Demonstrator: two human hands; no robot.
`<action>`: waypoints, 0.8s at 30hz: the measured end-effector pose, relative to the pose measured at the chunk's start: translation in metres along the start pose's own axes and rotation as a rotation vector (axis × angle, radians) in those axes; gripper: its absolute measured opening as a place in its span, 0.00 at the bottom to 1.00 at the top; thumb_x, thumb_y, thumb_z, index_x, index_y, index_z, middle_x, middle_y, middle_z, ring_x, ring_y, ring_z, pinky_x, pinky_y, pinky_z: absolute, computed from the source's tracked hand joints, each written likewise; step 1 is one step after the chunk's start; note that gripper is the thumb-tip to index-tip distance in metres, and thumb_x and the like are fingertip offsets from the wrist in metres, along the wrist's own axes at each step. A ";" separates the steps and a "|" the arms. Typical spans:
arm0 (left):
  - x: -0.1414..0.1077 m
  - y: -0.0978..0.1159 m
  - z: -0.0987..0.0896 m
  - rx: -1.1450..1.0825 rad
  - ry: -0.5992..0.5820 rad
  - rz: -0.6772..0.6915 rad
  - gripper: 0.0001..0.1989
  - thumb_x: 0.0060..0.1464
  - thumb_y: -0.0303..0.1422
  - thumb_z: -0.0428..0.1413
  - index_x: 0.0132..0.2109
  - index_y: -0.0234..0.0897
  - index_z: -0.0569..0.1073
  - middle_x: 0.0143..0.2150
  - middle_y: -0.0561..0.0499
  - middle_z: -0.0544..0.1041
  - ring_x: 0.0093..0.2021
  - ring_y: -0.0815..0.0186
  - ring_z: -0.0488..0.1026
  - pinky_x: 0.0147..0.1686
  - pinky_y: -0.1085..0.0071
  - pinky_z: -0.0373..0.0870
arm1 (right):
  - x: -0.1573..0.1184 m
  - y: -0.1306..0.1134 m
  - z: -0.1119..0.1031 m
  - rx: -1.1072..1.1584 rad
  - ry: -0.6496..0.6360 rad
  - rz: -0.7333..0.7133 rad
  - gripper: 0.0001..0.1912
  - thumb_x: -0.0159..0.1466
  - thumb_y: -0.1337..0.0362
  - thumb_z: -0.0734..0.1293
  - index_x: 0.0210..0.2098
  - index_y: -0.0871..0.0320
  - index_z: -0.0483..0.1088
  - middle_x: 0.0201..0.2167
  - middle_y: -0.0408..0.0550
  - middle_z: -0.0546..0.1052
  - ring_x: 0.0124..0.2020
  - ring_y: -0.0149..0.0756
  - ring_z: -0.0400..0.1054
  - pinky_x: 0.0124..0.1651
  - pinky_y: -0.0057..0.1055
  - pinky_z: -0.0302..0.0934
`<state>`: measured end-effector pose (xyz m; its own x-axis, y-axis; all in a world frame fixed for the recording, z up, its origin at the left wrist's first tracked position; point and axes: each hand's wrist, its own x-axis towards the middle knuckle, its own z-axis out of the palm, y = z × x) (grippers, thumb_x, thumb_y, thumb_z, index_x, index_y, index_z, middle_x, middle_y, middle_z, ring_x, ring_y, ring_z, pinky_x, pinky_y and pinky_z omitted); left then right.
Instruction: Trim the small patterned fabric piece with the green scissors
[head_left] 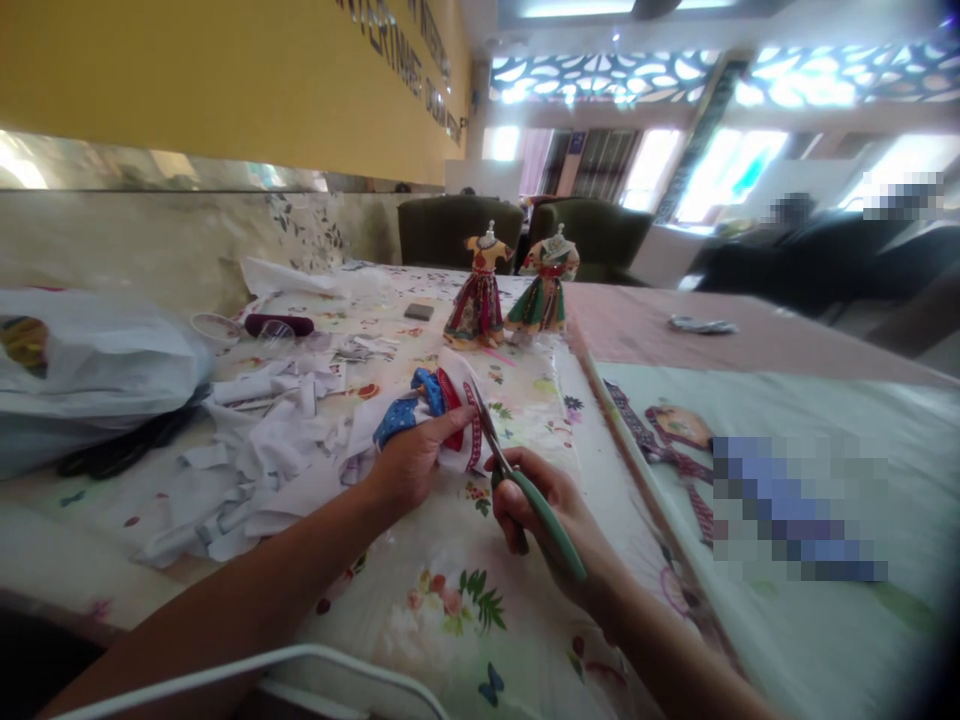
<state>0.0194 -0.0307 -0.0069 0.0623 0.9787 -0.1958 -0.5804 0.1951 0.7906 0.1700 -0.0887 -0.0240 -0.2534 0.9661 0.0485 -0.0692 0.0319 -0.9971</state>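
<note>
My left hand point(414, 462) is closed on a small piece of fabric clothing point(459, 400), white with red bands and a blue dotted part. My right hand point(536, 510) is wrapped round the green handles of a pair of scissors point(551, 525). The blades point up and away, lying along the red-patterned edge of the white fabric, just beside my left fingertips. Whether the blades are parted is hard to see.
Two small dress forms in dresses point(480, 295) point(546, 290) stand behind my hands. White scraps point(255, 460) and a white plastic bag point(97, 370) are at left, near a dark red case point(279, 325). Patterned fabric strips point(690, 465) lie at right.
</note>
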 end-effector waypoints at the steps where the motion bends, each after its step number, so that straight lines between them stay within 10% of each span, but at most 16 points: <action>1: 0.000 0.000 0.000 -0.004 -0.014 -0.010 0.16 0.37 0.30 0.72 0.36 0.32 0.81 0.31 0.47 0.84 0.29 0.62 0.80 0.34 0.69 0.78 | 0.000 0.000 0.000 -0.003 -0.002 0.000 0.25 0.58 0.42 0.72 0.37 0.57 0.66 0.19 0.35 0.64 0.17 0.26 0.56 0.20 0.24 0.55; 24: 0.001 -0.003 0.003 -0.121 0.069 -0.029 0.18 0.32 0.26 0.73 0.36 0.32 0.81 0.33 0.49 0.84 0.30 0.64 0.81 0.37 0.69 0.80 | 0.001 0.007 0.001 -0.008 0.019 0.019 0.27 0.57 0.41 0.72 0.38 0.58 0.66 0.18 0.34 0.64 0.16 0.25 0.56 0.18 0.23 0.56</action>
<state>0.0238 -0.0299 -0.0080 0.0268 0.9651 -0.2604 -0.6731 0.2100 0.7091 0.1687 -0.0880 -0.0304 -0.2362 0.9713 0.0281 -0.0564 0.0152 -0.9983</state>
